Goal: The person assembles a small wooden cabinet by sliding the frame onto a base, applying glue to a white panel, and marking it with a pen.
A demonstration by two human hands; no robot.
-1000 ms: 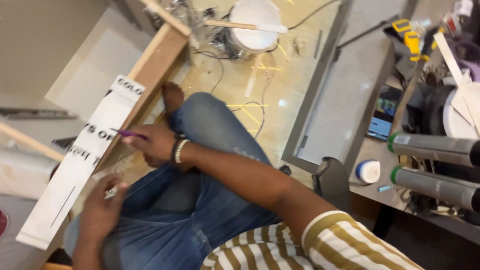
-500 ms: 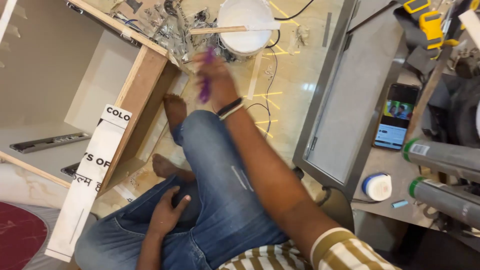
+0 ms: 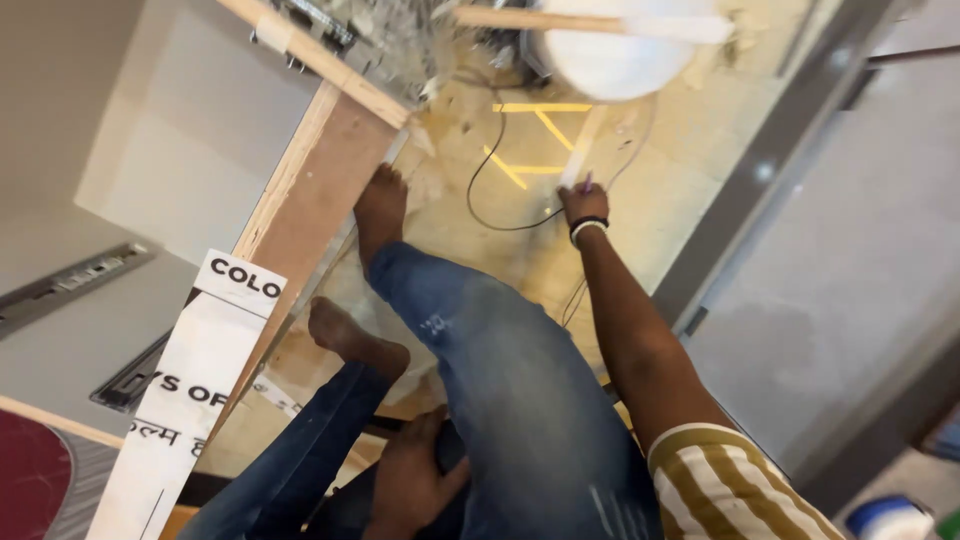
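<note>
**A:** What have you got on the head view?

**B:** I'm looking down at a person seated on the floor (image 3: 640,230), legs in blue jeans, bare feet. The right hand (image 3: 585,203) is stretched far forward, arm straight, a black and white band at the wrist. It's curled around a small purple pen-like thing (image 3: 586,183); only the tip pokes out above the knuckles, so I can't name it more exactly.

**A:** Where does that sit against the rest?

**B:** On or just over the tan floor, beside a thin pale strip (image 3: 583,150) that runs up toward a white round bucket (image 3: 610,55). A wooden stick (image 3: 590,20) lies across the bucket's top. A black cable (image 3: 490,200) loops over the floor just left of the hand, near yellow lines marked on the floor.

**A:** And the left hand?

**B:** The left hand (image 3: 415,480) is low in the frame, resting on the lap between the thighs, fingers loosely bent. I can't tell if it's holding anything.

**A:** Anything else close by?

**B:** A plywood board (image 3: 310,190) stands on edge to the left, one foot touching it. A white printed sign strip (image 3: 190,400) leans along it. Grey metal framing (image 3: 760,170) runs on the right.
</note>
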